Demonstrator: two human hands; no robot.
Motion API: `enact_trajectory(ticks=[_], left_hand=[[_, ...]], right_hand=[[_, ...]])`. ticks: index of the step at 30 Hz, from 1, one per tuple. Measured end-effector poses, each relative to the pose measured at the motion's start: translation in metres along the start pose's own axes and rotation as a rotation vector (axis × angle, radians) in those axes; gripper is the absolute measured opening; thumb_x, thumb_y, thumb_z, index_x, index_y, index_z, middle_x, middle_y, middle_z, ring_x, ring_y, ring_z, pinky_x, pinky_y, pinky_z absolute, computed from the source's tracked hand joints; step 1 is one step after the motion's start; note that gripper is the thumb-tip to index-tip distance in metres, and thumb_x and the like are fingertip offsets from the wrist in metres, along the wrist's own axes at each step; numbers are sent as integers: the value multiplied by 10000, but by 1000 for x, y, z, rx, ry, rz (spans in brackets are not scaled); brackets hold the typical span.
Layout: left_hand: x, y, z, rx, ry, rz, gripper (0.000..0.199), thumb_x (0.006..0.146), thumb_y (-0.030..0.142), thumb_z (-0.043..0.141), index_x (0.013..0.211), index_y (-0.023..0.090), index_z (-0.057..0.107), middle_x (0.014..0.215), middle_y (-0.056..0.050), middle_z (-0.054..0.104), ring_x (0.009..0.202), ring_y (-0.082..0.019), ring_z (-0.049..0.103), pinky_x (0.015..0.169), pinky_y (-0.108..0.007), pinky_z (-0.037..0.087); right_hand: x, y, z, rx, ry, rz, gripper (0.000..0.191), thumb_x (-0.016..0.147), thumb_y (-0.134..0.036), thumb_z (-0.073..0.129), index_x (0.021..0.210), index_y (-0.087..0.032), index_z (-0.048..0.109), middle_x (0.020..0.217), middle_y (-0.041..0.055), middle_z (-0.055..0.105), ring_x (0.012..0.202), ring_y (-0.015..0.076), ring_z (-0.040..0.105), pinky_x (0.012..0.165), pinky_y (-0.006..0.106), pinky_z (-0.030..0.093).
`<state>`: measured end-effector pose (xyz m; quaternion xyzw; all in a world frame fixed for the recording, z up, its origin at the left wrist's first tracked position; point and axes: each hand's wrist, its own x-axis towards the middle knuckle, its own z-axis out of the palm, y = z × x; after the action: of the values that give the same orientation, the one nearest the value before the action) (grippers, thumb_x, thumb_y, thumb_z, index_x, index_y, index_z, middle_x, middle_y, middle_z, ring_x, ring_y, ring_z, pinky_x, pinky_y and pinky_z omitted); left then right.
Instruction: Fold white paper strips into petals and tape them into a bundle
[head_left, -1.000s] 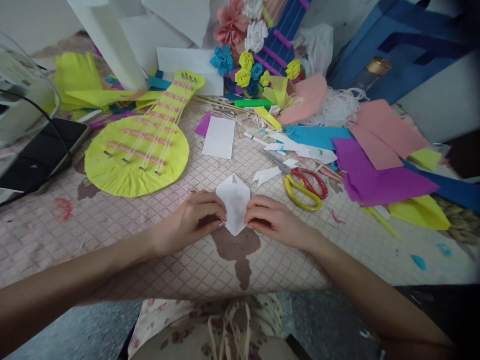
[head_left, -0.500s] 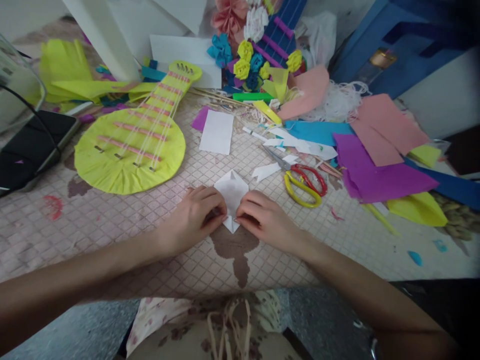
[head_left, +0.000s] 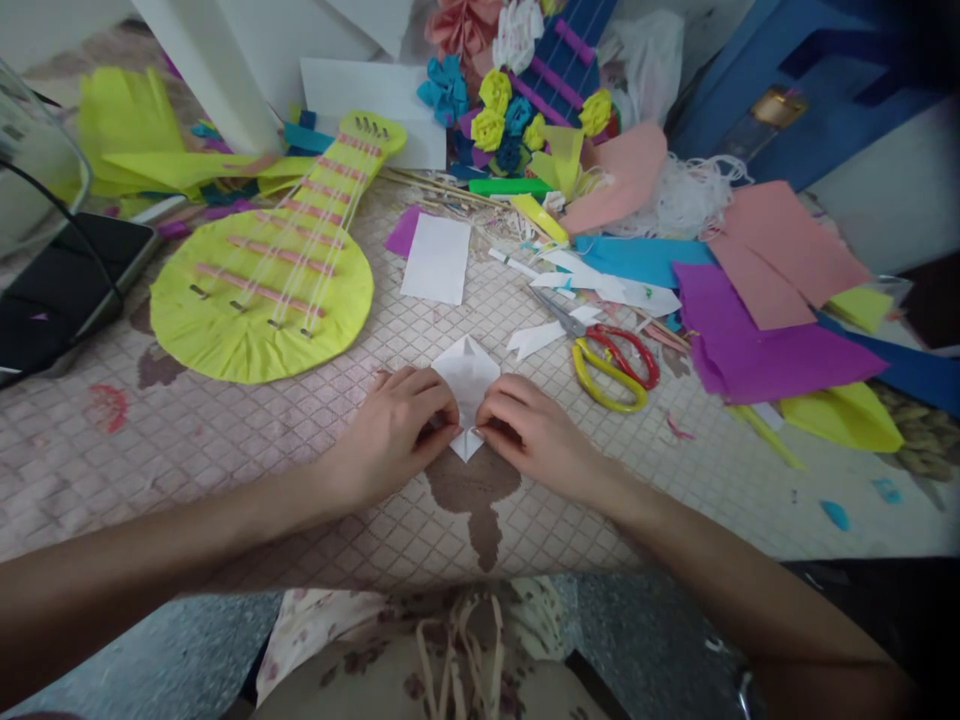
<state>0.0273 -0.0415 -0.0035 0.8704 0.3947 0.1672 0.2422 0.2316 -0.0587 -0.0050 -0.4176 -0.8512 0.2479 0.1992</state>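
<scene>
A small folded piece of white paper point(head_left: 468, 382) lies on the table between my hands, with pointed ends at its top and bottom. My left hand point(head_left: 405, 415) pinches its left edge near the lower point, thumb and fingers pressed together. On the opposite side, my right hand point(head_left: 529, 425) pinches the right edge in the same way. A small flap is folded at the lower tip, partly covered by my fingertips. Just beyond the paper lies a flat white paper rectangle point(head_left: 436, 260). Scissors point(head_left: 611, 360) with red and yellow handles rest to the right of my right hand.
A yellow paper guitar point(head_left: 262, 290) with strings lies at the left, beside a black phone point(head_left: 71, 290). Purple paper point(head_left: 765, 340), pink paper point(head_left: 795, 250) and white scraps spread to the right. Crepe-paper flowers point(head_left: 495, 110) stand at the back near a blue container point(head_left: 795, 80).
The view has shifted very slightly. Both hands keep their pinch on the folded paper, and my fingertips have moved a little at its lower end.
</scene>
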Motion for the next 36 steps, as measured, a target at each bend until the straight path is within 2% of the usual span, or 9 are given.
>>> enact_trajectory(ticks=[14,19,28,36], left_hand=[[-4,4,6,84,48,-28,72,852,219,524,803,174,552,888,-38,581,881,-212,497,817,-385,360],[-4,3,7,68,68,-28,43,847,216,538,857,174,538,908,-31,578,889,-209,504,816,-382,363],[-4,4,4,79,25,4,108,887,230,481,871,183,577,959,-43,565,919,-211,503,839,-394,364],[-8,6,6,156,43,35,84,820,215,527,892,179,553,970,-59,558,913,-234,501,776,-390,366]], right_hand=[[1,-2,4,-25,23,31,57,861,-151,506,816,-183,491,874,40,501,862,169,487,771,301,421],[0,-3,5,-2,28,13,62,885,-151,475,844,-193,492,894,41,497,877,168,481,787,303,417],[-1,-4,3,-27,0,14,67,897,-185,475,846,-177,517,907,49,505,899,171,475,810,305,416],[0,-7,6,-93,-8,32,34,819,-156,519,842,-173,500,907,57,497,899,190,474,795,322,411]])
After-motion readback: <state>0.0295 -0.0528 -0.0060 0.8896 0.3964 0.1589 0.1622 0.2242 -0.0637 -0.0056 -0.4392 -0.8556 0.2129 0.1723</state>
